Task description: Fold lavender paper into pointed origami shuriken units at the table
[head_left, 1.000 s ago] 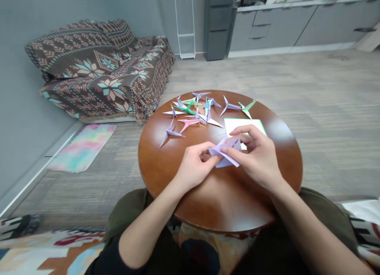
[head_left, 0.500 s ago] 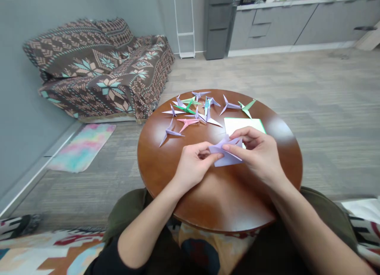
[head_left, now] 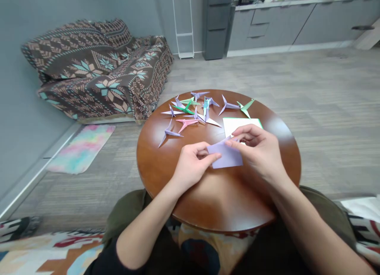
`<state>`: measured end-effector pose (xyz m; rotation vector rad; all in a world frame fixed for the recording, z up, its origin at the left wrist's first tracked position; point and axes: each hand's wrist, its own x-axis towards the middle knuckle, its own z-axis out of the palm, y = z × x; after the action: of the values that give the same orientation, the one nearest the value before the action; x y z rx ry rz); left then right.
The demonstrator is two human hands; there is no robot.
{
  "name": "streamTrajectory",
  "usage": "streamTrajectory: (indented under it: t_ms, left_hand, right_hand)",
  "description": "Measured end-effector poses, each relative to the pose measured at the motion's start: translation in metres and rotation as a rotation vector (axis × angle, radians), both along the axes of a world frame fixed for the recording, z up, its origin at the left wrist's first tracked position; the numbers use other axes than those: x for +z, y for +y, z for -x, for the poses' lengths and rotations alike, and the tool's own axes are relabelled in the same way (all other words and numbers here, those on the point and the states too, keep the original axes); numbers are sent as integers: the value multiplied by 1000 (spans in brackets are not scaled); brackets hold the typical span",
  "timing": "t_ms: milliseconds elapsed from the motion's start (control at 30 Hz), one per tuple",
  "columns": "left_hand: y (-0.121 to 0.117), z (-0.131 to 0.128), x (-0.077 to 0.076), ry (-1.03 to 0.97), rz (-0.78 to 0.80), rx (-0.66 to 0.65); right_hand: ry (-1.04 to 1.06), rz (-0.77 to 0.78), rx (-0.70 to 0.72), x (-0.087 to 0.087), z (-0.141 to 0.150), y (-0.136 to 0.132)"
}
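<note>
Between both hands, above the round brown table [head_left: 160, 160], I hold a folded sheet of purple paper [head_left: 228, 156]. My left hand [head_left: 194, 160] pinches its left edge, thumb in front and the other fingers behind. At the upper right edge my right hand [head_left: 257, 146] grips the paper between thumb and fingertips; its fingers partly hide that corner. Just behind my right hand lies a stack of white paper with a green edge [head_left: 237, 124], partly covered by the hand.
Several folded paper pieces lie over the table's far half, among them a pink one [head_left: 187, 122], a purple one [head_left: 170, 133], a dark green one [head_left: 185, 108] and a light green one [head_left: 246, 108]. A covered sofa [head_left: 97, 73] stands beyond at the left.
The purple paper's upper flap, which stood apart with a gap, now lies flatter, and its front face shows as one smooth panel. My right thumb has shifted slightly upward.
</note>
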<state>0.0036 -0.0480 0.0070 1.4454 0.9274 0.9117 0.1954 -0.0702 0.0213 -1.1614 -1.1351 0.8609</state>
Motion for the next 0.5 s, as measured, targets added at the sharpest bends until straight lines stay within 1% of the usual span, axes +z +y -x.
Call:
streamTrajectory:
  t_ms: [133, 200, 300, 500]
  left_hand:
    - [1, 1, -1, -55, 42, -14]
    - [2, 1, -1, -71, 57, -24]
    - [2, 1, -1, -74, 64, -27]
    - [1, 1, -1, -75, 74, -31]
  right_hand:
    - [-51, 75, 150, 0, -2, -1]
    - [-83, 98, 200, 0, -3, -1]
    - [-82, 94, 206, -1, -3, -1]
    - [-10, 95, 198, -5, -4, 1]
